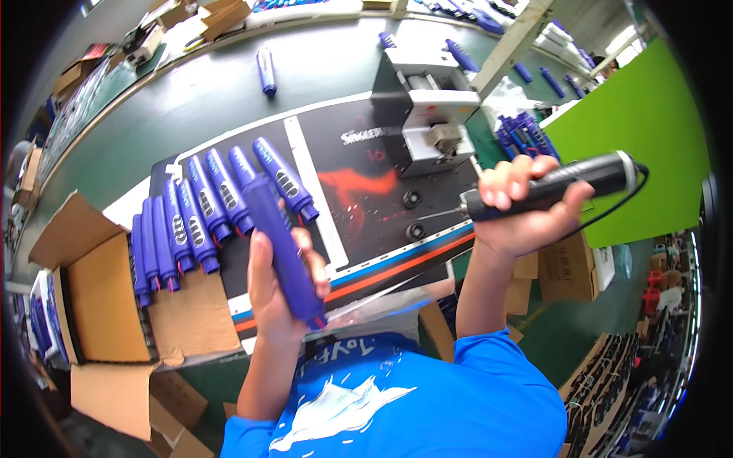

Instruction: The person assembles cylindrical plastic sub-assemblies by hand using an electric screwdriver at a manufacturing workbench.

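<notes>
In my left hand (pixel 284 286) is a purple cylindrical handle-like housing (pixel 281 252), tilted, with a narrow neck at its lower end. My right hand (pixel 527 202) is wrapped round a black corded electric screwdriver (pixel 553 185). Its thin bit points left over the black mat (pixel 359 172), apart from the purple housing. Two small black round parts lie near the bit, one black ring (pixel 414 231) almost beneath it. Beyond my left hand several similar purple housings (pixel 206 200) lie side by side in a slanting row, some with red wire ends showing.
An open cardboard box (pixel 107 305) stands at the left. A white-and-grey bench fixture (pixel 435 122) rises behind the mat. One purple housing (pixel 266 71) lies on the far green bench, and a bundle of them (pixel 527 136) sits right of the fixture. A bright green panel (pixel 634 145) stands at the right.
</notes>
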`<state>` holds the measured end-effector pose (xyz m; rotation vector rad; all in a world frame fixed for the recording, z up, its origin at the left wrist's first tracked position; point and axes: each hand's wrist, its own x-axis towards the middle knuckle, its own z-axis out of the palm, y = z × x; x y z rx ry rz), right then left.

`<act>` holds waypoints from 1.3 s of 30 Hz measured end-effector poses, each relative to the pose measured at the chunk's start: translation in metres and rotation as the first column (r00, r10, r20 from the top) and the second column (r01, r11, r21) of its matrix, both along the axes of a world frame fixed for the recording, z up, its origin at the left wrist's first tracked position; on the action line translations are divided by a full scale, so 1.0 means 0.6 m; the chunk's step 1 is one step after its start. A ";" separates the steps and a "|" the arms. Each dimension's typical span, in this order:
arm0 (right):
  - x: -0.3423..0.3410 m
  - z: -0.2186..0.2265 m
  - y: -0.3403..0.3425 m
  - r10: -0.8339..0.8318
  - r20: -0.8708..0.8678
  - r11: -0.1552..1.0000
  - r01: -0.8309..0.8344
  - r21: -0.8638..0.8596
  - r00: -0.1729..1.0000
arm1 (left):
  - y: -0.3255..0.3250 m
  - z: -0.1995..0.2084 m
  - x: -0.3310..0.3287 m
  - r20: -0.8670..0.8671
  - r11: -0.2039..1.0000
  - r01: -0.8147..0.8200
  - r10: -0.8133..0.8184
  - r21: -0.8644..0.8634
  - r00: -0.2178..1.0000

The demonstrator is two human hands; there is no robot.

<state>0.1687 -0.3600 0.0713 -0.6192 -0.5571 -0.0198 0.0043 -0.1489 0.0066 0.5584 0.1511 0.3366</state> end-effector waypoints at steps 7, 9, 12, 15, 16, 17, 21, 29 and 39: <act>-0.114 0.029 0.027 0.243 0.198 0.961 -0.264 0.086 0.950 | -0.007 0.004 0.040 0.210 0.979 0.120 -0.084 -0.165 0.974; -0.134 0.031 0.042 0.190 0.236 0.970 -0.219 0.102 0.953 | -0.016 0.008 0.048 0.224 0.973 0.134 -0.090 -0.190 0.971; -0.153 0.029 0.073 0.134 0.198 0.974 -0.166 0.152 0.971 | -0.014 0.011 0.044 0.235 0.970 0.110 -0.057 -0.218 0.970; -0.156 0.026 0.083 0.139 0.230 0.967 -0.182 0.177 0.963 | -0.007 0.010 0.042 0.343 0.945 0.159 -0.054 -0.287 0.938; -0.157 0.027 0.083 0.142 0.227 0.966 -0.184 0.180 0.963 | -0.005 0.012 0.039 0.340 0.945 0.156 -0.052 -0.286 0.939; -0.157 0.029 0.081 0.155 0.228 0.964 -0.198 0.178 0.961 | -0.005 0.014 0.038 0.300 0.948 0.140 -0.051 -0.286 0.953; -0.158 0.028 0.077 0.171 0.211 0.960 -0.211 0.185 0.962 | -0.003 0.019 0.034 0.103 0.952 0.025 0.007 -0.306 0.995; -0.147 0.019 0.062 0.172 0.299 0.970 -0.215 0.117 0.939 | 0.018 0.017 0.022 -0.080 0.995 -0.005 -0.003 -0.104 0.997; -0.156 0.020 0.085 0.163 0.225 0.965 -0.203 0.165 0.961 | 0.008 0.017 0.015 0.089 0.991 -0.100 0.092 0.090 0.992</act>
